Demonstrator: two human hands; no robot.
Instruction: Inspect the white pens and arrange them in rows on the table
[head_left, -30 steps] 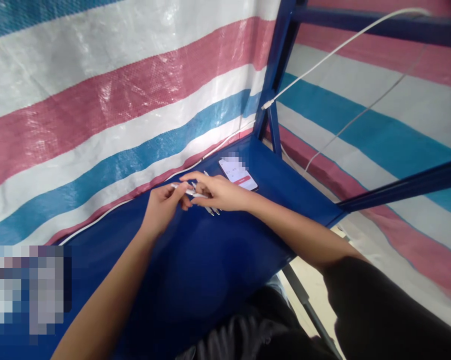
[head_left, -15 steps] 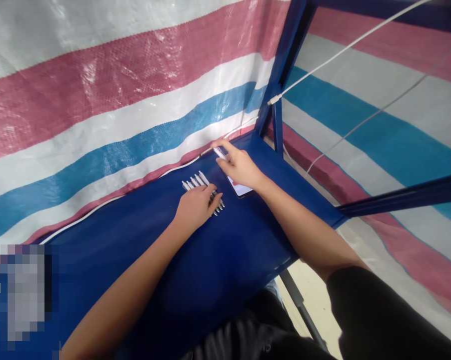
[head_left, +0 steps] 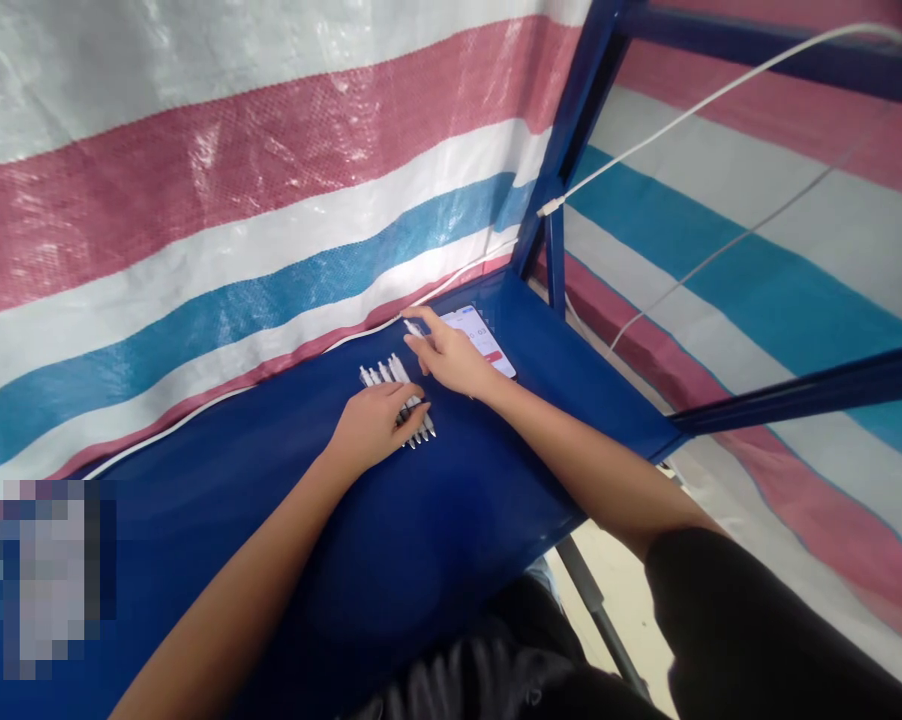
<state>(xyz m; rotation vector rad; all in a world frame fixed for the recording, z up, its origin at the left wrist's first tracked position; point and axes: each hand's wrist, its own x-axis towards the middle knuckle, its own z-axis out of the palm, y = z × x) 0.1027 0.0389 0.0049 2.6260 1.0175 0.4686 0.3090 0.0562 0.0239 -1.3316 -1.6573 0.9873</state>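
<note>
Several white pens (head_left: 394, 369) lie side by side in a row on the blue tabletop (head_left: 451, 520), with their tips toward me. My left hand (head_left: 372, 420) is curled over the middle of this row, fingers across the pens and thumb at the near side. Just to the right, my right hand (head_left: 451, 355) pinches another white pen (head_left: 411, 327) between thumb and index finger, above the table near the row's right end. Most of that pen is hidden by the hand. Beyond my right wrist lies a phone (head_left: 496, 352) with a lit screen, partly covered by my hand.
A striped plastic sheet (head_left: 271, 300) hangs along the table's far edge, where a white cable runs. Blue metal frame posts (head_left: 556, 250) rise at the right corner. A white cable with a plug (head_left: 552, 206) hangs there. A blurred patch (head_left: 53, 580) covers something at left.
My right hand has moved left with the pen, from over the phone toward the row, uncovering more of the screen. My left hand and the row sit slightly lower and further left in view.
</note>
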